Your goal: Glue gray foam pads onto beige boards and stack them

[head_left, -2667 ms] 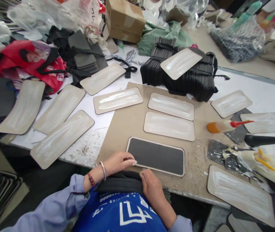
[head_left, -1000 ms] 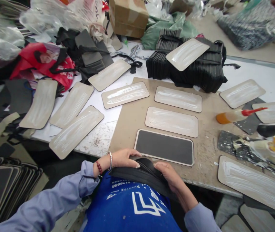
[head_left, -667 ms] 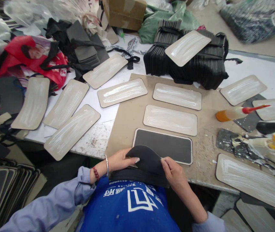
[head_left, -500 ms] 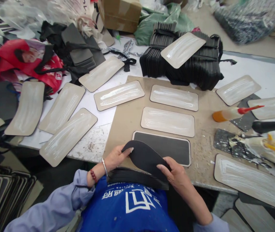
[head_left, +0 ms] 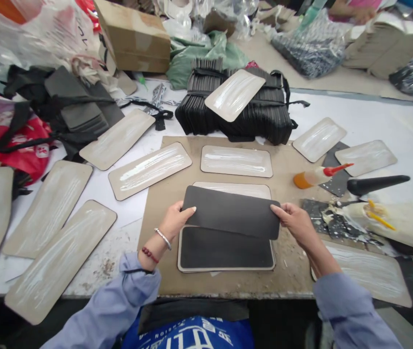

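A dark rectangular sheet with rounded corners (head_left: 232, 209) is stretched flat between my two hands. My left hand (head_left: 175, 220) pinches its left end, thumb on top. At its right end, my right hand (head_left: 293, 220) grips the corner between thumb and fingers. The sheet hangs over a beige panel smeared with white glue (head_left: 240, 187), hiding most of it; whether they touch I cannot tell. Just nearer to me lies a slightly larger beige-edged panel with a dark sheet on top (head_left: 226, 249). Another glue-smeared panel (head_left: 236, 161) lies farther back on the brown board (head_left: 162, 194).
More glue-smeared panels (head_left: 61, 264) lie left and right. At the back stands a bundle of black sheets (head_left: 235, 126) with one panel on top. On the right are an orange glue bottle with red nozzle (head_left: 306, 179), a black handle (head_left: 376, 184) and a glue-covered container (head_left: 402, 215).
Both hands have carried the dark sheet forward from near my lap to over the glued panel. The sheet was bent and is now flat. My view has shifted.
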### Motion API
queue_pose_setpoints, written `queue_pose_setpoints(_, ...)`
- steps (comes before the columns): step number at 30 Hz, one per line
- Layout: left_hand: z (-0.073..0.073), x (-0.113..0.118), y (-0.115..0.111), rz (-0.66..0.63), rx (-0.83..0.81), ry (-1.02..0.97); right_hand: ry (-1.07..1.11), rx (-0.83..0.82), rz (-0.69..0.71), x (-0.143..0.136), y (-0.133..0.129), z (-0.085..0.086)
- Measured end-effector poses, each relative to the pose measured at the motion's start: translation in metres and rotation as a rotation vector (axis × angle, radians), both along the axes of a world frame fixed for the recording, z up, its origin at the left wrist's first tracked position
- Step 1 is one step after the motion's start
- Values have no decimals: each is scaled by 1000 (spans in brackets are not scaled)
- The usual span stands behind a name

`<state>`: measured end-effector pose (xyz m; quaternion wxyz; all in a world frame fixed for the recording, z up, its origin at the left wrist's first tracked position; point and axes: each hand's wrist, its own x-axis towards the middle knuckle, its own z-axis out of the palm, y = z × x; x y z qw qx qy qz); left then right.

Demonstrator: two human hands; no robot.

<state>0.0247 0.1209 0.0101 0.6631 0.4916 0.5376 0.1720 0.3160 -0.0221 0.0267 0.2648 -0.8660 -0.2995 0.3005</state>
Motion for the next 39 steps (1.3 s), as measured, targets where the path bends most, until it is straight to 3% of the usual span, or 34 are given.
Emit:
queue_pose_setpoints(3,-17,16,16,-36,-3,64,-311,-100,71,19,23,-16)
queue_pose_setpoints(6,-25,25,25,-128,125,265,-450,-175,152,26,36,-28)
queue_pose_setpoints(10,-24,34,26,-289,329,563,-531,-314,215,28,42,-38)
queue_pose_setpoints(15,-20,40,24,-413,339,738,-542,-386,219,31,46,-47)
queue_pose_setpoints(25,-25,34,17,-267,347,702,-535,-455,245,34,50,-51)
queue_pose_setpoints(39,-28,36,24,-266,276,745,-513,-470,253,33,52,-48)
